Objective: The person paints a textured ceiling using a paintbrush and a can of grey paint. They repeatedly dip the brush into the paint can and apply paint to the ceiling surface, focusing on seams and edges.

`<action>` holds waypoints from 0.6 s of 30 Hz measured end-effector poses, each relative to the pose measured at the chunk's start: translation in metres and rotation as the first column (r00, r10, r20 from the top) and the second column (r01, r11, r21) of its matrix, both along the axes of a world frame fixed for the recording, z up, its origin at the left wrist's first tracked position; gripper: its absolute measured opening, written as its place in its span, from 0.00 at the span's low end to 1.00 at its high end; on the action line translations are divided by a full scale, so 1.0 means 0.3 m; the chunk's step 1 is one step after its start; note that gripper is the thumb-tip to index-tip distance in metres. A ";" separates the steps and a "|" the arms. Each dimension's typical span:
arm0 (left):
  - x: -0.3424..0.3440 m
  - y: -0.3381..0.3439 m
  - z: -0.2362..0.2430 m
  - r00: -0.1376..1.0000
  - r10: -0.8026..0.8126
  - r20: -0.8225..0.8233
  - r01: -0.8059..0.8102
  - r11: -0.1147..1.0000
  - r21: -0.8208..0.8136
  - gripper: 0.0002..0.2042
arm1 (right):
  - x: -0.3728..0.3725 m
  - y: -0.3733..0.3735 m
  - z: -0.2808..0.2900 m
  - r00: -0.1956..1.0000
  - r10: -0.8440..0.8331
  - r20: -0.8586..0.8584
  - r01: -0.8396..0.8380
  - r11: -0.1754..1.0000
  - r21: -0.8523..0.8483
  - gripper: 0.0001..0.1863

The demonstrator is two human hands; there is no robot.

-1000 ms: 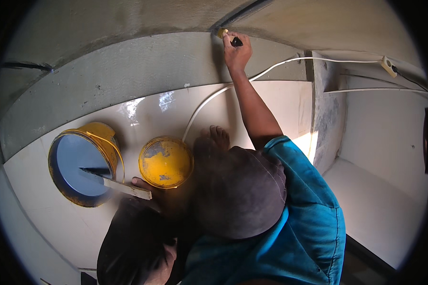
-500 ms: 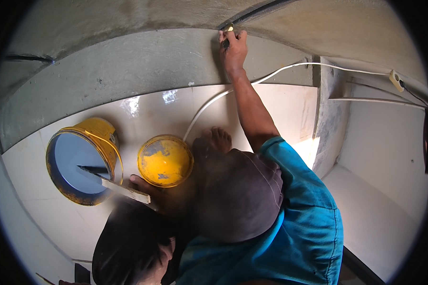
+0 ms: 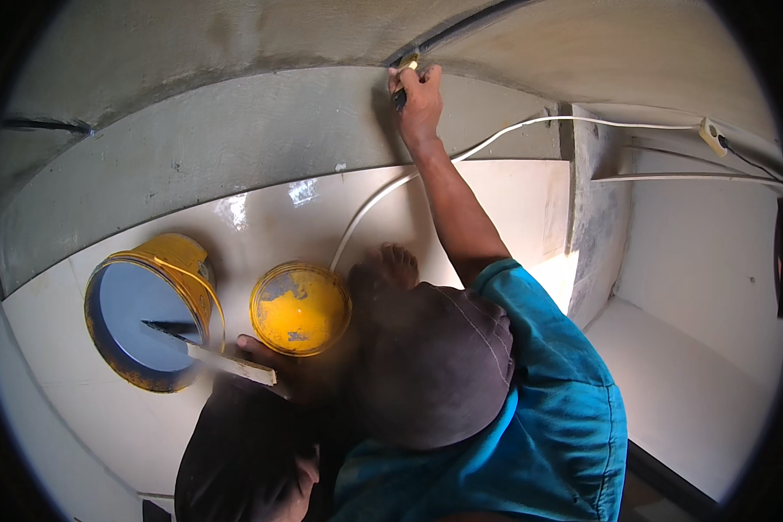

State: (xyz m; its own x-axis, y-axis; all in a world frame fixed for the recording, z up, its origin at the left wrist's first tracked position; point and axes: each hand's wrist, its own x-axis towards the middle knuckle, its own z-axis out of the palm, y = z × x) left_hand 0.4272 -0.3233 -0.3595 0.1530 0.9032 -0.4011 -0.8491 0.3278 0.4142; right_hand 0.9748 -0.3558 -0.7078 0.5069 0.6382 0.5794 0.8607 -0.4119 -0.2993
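Observation:
My right hand (image 3: 420, 106) reaches up to the far wall, fingers closed round what looks like a small paintbrush (image 3: 411, 63). The brush has a yellowish band and a dark part below the fingers. Its tip meets a dark groove (image 3: 470, 24) that runs along the wall. My left hand does not show; a patch of skin beside my dark trousers is too unclear to name. To the left stands a yellow bucket (image 3: 197, 252) of grey-blue liquid (image 3: 135, 300). A tool with a pale wooden handle (image 3: 235, 365) and a dark end leans in it.
Beside my foot (image 3: 398, 264) sits a round yellow container or lid (image 3: 300, 309) with grey smears. A white cable (image 3: 513, 128) crosses from the pale tiled floor (image 3: 261, 226) to a socket block (image 3: 713, 137) at the right. A grey ledge (image 3: 235, 130) runs under the wall.
My right hand and the brush have shifted slightly left along the groove, and the hand has tilted. The whole view has moved a little, so the buckets appear lower.

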 end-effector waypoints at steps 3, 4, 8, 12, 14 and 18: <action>-0.007 0.003 0.009 0.997 -0.017 0.080 0.018 1.000 -0.009 0.08 | -0.023 -0.012 0.063 1.000 0.010 -0.027 -0.012 0.999 -0.053 0.07; -0.019 0.006 -0.004 0.992 -0.019 0.123 0.021 1.000 -0.014 0.08 | -0.007 -0.011 0.107 1.000 -0.003 -0.003 0.003 0.999 -0.035 0.07; -0.031 0.012 -0.060 0.961 -0.099 0.258 0.077 0.993 0.094 0.08 | 0.046 -0.002 0.454 0.974 0.007 0.227 -0.021 0.998 0.062 0.10; -0.013 0.019 -0.058 0.960 -0.135 0.244 0.112 0.988 0.105 0.10 | 0.096 -0.011 0.850 0.895 0.048 0.444 -0.121 0.983 0.139 0.11; -0.011 0.035 -0.053 0.953 -0.158 0.259 0.144 0.987 0.074 0.12 | 0.082 -0.006 1.015 0.881 0.001 0.473 -0.091 0.982 0.167 0.12; -0.049 0.060 -0.072 0.920 -0.248 0.302 0.255 0.967 0.018 0.15 | 0.075 -0.007 1.202 0.689 0.013 0.725 -0.216 0.958 0.188 0.10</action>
State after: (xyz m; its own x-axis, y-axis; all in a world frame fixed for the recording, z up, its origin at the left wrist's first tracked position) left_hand 0.4124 -0.3052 -0.3811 0.4901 0.8110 -0.3196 -0.8208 0.5527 0.1440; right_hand 0.9974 -0.3580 -0.3471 -0.1898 0.4524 0.8714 0.8888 -0.2979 0.3482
